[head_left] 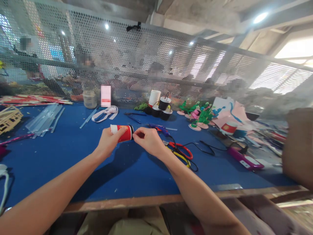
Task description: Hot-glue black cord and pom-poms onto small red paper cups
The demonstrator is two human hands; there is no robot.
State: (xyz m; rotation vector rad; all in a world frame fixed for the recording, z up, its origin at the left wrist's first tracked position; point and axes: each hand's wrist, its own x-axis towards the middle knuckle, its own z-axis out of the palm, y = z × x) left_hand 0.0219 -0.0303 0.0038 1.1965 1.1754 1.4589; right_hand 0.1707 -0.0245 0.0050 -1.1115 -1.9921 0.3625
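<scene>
My left hand (pixel 107 143) is closed around a red and white paper cup (pixel 126 133), held on its side above the blue table. The cup's mouth end, dark and black-edged, points right. At that end my right hand (pixel 148 138) is closed in a pinch, thumb against fingertips; what is between them is too small to make out. Just right of this hand lie a blue and red hand tool (pixel 161 129) and scissors-like tools with red and yellow loop handles (pixel 187 151).
Clear glue sticks (pixel 45 119), a jar (pixel 90 99), a lit phone (pixel 106 94) and white ribbon (pixel 107 114) lie left and behind. Black-topped cups (pixel 164 103) and green craft plants (pixel 206 114) stand at the back. A purple device (pixel 245 159) with a black cable is right.
</scene>
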